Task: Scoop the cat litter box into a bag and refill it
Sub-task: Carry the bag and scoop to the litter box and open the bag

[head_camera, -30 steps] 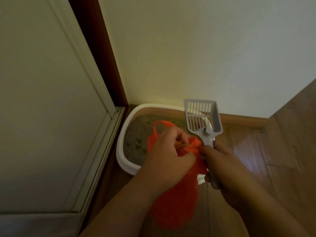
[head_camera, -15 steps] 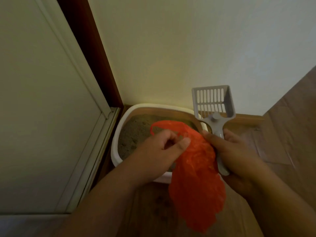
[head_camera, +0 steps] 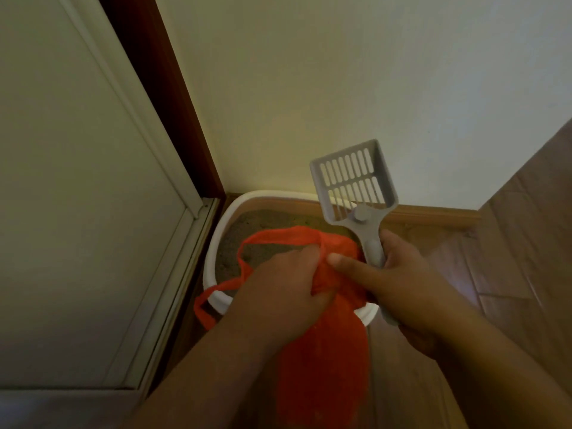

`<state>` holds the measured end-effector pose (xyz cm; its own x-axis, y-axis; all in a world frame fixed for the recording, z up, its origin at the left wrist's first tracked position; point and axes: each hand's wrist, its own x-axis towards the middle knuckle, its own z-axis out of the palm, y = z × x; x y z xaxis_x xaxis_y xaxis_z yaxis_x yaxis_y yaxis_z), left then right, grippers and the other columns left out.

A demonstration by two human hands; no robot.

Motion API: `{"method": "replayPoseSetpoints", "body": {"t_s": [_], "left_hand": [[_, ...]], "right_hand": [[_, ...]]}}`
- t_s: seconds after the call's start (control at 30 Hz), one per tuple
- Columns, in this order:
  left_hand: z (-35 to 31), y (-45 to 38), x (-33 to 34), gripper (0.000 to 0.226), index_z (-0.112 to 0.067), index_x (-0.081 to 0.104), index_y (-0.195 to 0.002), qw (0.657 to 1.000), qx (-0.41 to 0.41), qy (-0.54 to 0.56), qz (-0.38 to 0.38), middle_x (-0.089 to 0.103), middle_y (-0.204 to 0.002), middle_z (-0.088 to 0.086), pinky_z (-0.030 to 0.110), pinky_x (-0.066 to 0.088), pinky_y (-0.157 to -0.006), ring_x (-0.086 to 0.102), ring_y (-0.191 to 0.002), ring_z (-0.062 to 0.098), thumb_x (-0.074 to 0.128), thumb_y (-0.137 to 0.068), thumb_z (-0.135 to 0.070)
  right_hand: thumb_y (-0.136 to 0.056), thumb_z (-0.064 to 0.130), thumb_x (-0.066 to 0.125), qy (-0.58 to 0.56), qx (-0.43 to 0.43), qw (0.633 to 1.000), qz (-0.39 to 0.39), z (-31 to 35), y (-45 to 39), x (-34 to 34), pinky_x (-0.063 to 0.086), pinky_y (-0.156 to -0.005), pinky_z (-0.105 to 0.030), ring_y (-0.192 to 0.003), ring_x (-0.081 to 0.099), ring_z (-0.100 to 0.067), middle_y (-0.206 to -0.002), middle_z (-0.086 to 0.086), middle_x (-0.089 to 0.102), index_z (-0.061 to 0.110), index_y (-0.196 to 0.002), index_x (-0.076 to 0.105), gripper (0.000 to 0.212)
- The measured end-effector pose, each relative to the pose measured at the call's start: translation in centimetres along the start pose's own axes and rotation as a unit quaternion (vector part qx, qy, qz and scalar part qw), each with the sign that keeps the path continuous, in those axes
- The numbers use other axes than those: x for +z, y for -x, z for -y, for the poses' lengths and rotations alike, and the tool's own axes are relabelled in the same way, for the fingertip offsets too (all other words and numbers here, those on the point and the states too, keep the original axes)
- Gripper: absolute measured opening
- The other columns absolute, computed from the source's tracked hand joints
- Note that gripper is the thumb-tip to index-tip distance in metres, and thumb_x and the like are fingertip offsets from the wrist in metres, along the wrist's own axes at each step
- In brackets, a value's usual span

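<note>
A white litter box (head_camera: 213,243) with grey-brown litter (head_camera: 266,224) sits on the floor in the corner. Above its near side hangs an orange plastic bag (head_camera: 325,366). My left hand (head_camera: 278,292) grips the bag's top, with one handle loop (head_camera: 272,235) arching over the litter and another loop (head_camera: 204,308) drooping past the box rim. My right hand (head_camera: 405,286) holds a grey slotted scoop (head_camera: 353,181) by its handle, head raised and empty, while its thumb presses on the bag's edge.
A white door panel (head_camera: 77,196) with a dark wooden frame (head_camera: 161,97) stands at the left. The pale wall (head_camera: 340,72) and a wooden baseboard (head_camera: 433,216) run behind the box. Wooden floorboards (head_camera: 510,258) spread to the right.
My left hand has pulled the bag's top apart, so a second handle loop now hangs over the box's near rim. The scoop has tilted left, and my right thumb has moved onto the bag.
</note>
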<state>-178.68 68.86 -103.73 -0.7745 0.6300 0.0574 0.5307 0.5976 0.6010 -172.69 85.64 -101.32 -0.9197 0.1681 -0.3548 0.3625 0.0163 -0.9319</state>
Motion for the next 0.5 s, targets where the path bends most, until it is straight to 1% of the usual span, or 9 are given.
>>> {"method": "replayPoseSetpoints", "body": {"t_s": [0.1, 0.2, 0.27, 0.3, 0.37, 0.4, 0.43, 0.47, 0.5], "left_hand": [[-0.1, 0.1, -0.6, 0.025, -0.037, 0.052, -0.092, 0.998, 0.031, 0.028, 0.041, 0.059, -0.085, -0.014, 0.028, 0.05, -0.072, 0.057, -0.08, 0.001, 0.063, -0.088, -0.06], [-0.2, 0.0, -2.0, 0.018, -0.033, 0.061, -0.093, 0.989, 0.087, 0.047, -0.106, 0.061, -0.087, -0.016, 0.014, 0.043, -0.07, 0.057, -0.082, 0.001, 0.06, -0.093, -0.051], [0.2, -0.2, -2.6, 0.019, -0.034, 0.06, -0.105, 0.968, 0.03, 0.125, -0.216, 0.059, -0.1, -0.019, 0.013, 0.045, -0.073, 0.059, -0.091, 0.004, 0.065, -0.091, -0.045], [0.7, -0.4, -2.6, 0.037, -0.039, 0.055, -0.116, 0.96, -0.026, 0.168, -0.221, 0.056, -0.113, -0.022, 0.016, 0.049, -0.08, 0.059, -0.102, 0.005, 0.069, -0.085, -0.053], [1.8, -0.6, -2.6, 0.086, -0.051, 0.036, -0.138, 0.952, -0.161, 0.233, -0.115, 0.047, -0.14, -0.019, 0.037, 0.053, -0.096, 0.055, -0.124, 0.011, 0.074, -0.066, -0.077], [2.2, -0.6, -2.4, 0.098, -0.055, 0.031, -0.142, 0.951, -0.205, 0.224, -0.053, 0.047, -0.145, -0.016, 0.044, 0.052, -0.1, 0.055, -0.128, 0.013, 0.075, -0.058, -0.082], [2.2, -0.4, -2.4, 0.099, -0.052, 0.033, -0.144, 0.953, -0.225, 0.205, 0.001, 0.052, -0.143, -0.014, 0.046, 0.052, -0.102, 0.057, -0.125, 0.012, 0.075, -0.059, -0.082], [2.0, -0.3, -2.5, 0.088, -0.042, 0.042, -0.142, 0.952, -0.23, 0.201, 0.036, 0.062, -0.134, -0.014, 0.045, 0.053, -0.1, 0.062, -0.117, 0.01, 0.076, -0.067, -0.075], [1.9, -0.3, -2.4, 0.062, -0.034, 0.055, -0.131, 0.949, -0.224, 0.217, 0.046, 0.072, -0.118, -0.012, 0.042, 0.056, -0.094, 0.069, -0.105, 0.009, 0.075, -0.079, -0.062]], "right_hand": [[-0.093, 0.009, 0.067, -0.021, -0.022, 0.999, -0.041, 0.2, -0.1, 0.0, 0.064, -0.073, -0.041, -0.082, 0.077, -0.021, -0.093, -0.004, 0.078, 0.021, -0.113, 0.064, 0.024], [-0.096, 0.0, 0.056, -0.104, -0.025, 0.993, -0.058, 0.8, 0.0, -0.9, 0.062, -0.062, -0.031, -0.079, 0.075, -0.021, -0.089, -0.008, 0.077, 0.021, -0.114, 0.066, 0.029], [-0.096, 0.0, 0.054, -0.134, -0.012, 0.989, -0.057, 1.0, -0.1, -1.2, 0.061, -0.067, -0.034, -0.08, 0.073, -0.026, -0.095, -0.015, 0.074, 0.021, -0.114, 0.067, 0.031], [-0.096, -0.001, 0.054, -0.137, -0.008, 0.989, -0.052, 0.9, -0.1, -1.3, 0.059, -0.069, -0.037, -0.081, 0.07, -0.029, -0.098, -0.021, 0.071, 0.019, -0.116, 0.067, 0.031], [-0.095, -0.004, 0.052, -0.138, 0.003, 0.989, -0.047, 0.8, -0.2, -1.2, 0.055, -0.071, -0.041, -0.082, 0.065, -0.032, -0.102, -0.029, 0.066, 0.012, -0.117, 0.066, 0.03], [-0.095, -0.005, 0.052, -0.14, 0.009, 0.989, -0.043, 0.8, -0.2, -1.2, 0.055, -0.07, -0.042, -0.082, 0.065, -0.033, -0.1, -0.03, 0.066, 0.011, -0.116, 0.066, 0.03], [-0.095, -0.005, 0.052, -0.139, 0.013, 0.989, -0.039, 0.9, -0.1, -1.1, 0.055, -0.07, -0.041, -0.079, 0.066, -0.032, -0.096, -0.027, 0.069, 0.012, -0.115, 0.066, 0.03], [-0.095, -0.003, 0.053, -0.126, 0.018, 0.991, -0.041, 0.8, 0.0, -1.1, 0.058, -0.071, -0.042, -0.079, 0.068, -0.033, -0.092, -0.022, 0.071, 0.014, -0.114, 0.067, 0.029], [-0.096, 0.0, 0.054, -0.101, 0.023, 0.993, -0.051, 0.7, 0.0, -1.1, 0.06, -0.075, -0.046, -0.082, 0.07, -0.035, -0.091, -0.018, 0.073, 0.017, -0.111, 0.067, 0.026]]}}
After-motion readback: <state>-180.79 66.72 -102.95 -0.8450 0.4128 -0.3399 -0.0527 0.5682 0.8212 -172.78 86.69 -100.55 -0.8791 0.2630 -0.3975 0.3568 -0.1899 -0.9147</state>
